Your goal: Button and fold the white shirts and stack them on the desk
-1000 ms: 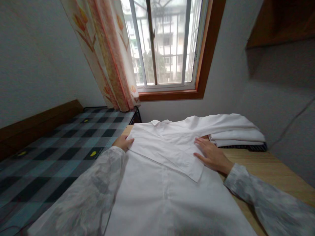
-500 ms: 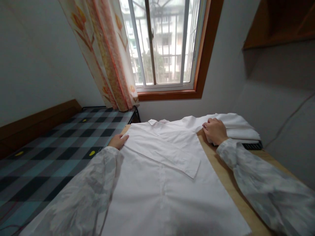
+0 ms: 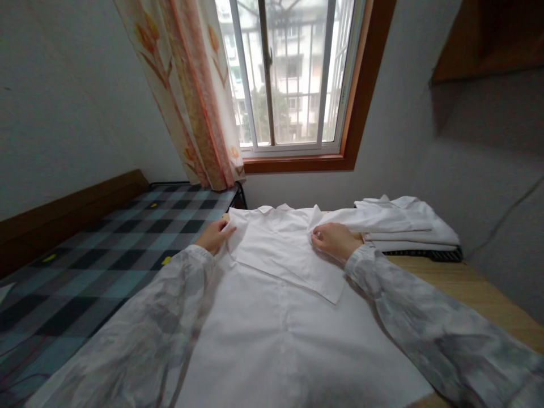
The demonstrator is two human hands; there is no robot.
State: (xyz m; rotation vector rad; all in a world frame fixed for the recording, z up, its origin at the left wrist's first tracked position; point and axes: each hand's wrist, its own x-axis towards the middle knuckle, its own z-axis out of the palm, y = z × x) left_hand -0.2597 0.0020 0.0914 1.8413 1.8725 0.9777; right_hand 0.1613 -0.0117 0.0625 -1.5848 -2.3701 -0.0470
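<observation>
A white shirt (image 3: 280,317) lies spread out in front of me, its collar at the far end. One sleeve (image 3: 297,272) is folded slantwise across the body of the shirt, while the other sleeve (image 3: 374,220) stretches out to the right. My left hand (image 3: 216,235) is closed on the shirt's left edge near the shoulder. With its fingers pinched, my right hand (image 3: 334,241) grips the cloth near the right shoulder. Both hands lift the cloth slightly into small peaks.
Folded white garments (image 3: 425,226) are stacked on a black ribbed base (image 3: 446,253) at the right of the wooden table (image 3: 459,283). A bed with a checked cover (image 3: 127,255) stands left. Behind are a curtain (image 3: 195,102) and a window (image 3: 293,85).
My right hand has moved left from the outstretched sleeve to the shirt's right shoulder. My left hand has shifted slightly up and right, raising the cloth edge.
</observation>
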